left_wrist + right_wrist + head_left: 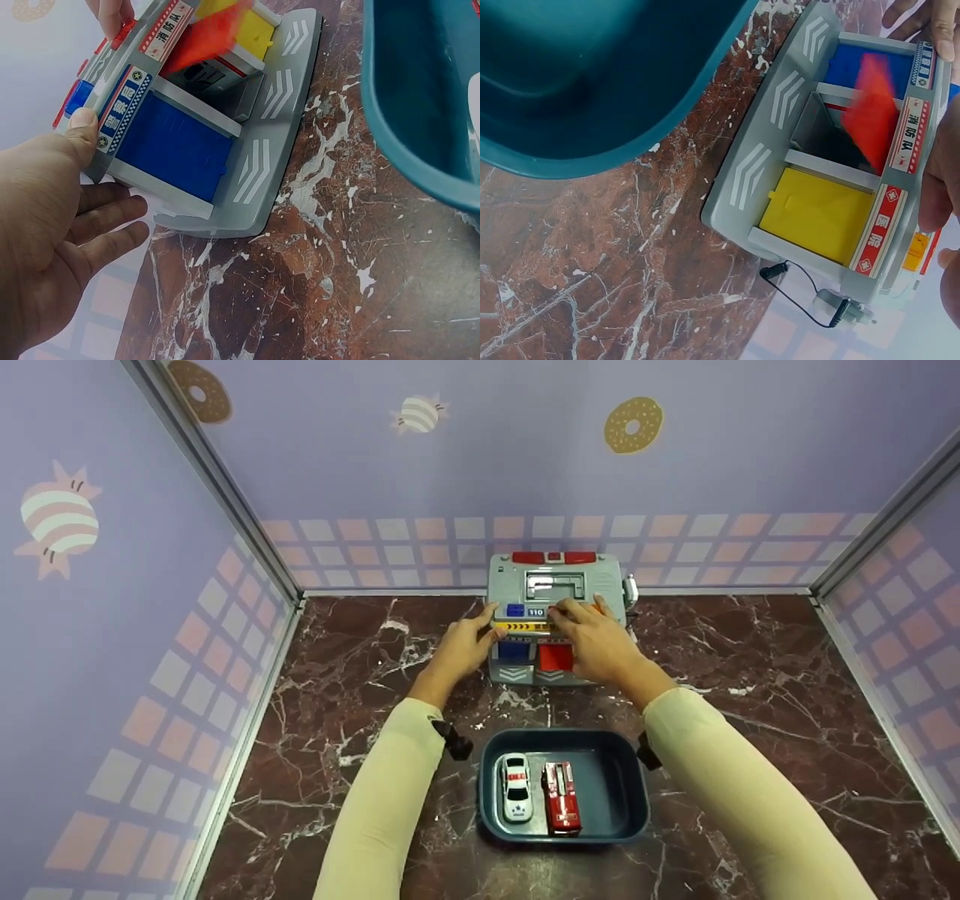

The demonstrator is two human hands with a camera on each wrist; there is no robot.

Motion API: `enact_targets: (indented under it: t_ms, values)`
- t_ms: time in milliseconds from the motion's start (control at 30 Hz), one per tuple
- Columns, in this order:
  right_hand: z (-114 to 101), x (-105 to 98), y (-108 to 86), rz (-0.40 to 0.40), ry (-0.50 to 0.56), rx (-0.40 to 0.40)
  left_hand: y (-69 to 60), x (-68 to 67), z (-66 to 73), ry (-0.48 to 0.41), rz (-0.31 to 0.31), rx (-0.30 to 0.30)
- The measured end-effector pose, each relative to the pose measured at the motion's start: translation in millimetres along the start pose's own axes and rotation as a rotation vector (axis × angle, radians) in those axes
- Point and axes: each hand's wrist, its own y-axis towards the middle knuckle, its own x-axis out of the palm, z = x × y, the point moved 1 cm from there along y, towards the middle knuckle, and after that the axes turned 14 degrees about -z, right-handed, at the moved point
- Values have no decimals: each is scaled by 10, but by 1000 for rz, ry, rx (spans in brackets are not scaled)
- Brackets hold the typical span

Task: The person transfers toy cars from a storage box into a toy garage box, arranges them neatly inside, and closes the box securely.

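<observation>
A grey toy garage (510, 579) stands against the back wall. My left hand (460, 649) holds its left corner, with the thumb (84, 124) on the front edge near a blue button (79, 97) and other fingers spread beside the wall. My right hand (604, 649) rests on the roof, and a finger presses at the red button (124, 31). The red door (874, 112) of the middle bay is blurred and swung outward, showing a dark interior. Down over their bays lie the blue door (172, 146) and the yellow door (817, 217).
Nearer me, a dark teal bin (489, 829) holds a white police car (517, 787) and a red fire truck (562, 799). A small grey piece on a black cord (840, 306) hangs at the garage's right side. Patterned walls enclose the marbled surface (337, 675).
</observation>
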Motion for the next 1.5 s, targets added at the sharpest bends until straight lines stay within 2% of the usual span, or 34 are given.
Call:
enact_targets:
  t_ms: [333, 767, 1000, 1500]
  values:
    - [-1, -18, -15, -31, 8, 14, -26, -6, 23, -22, 0, 4]
    - [-11, -2, -82, -28, -5, 26, -22, 17, 1, -45, -6, -6]
    - [-6, -20, -165, 8, 11, -4, -23, 6, -9, -55, -1, 3]
    - [27, 11, -486, 92, 2, -104, -13, 16, 1, -41, -10, -10]
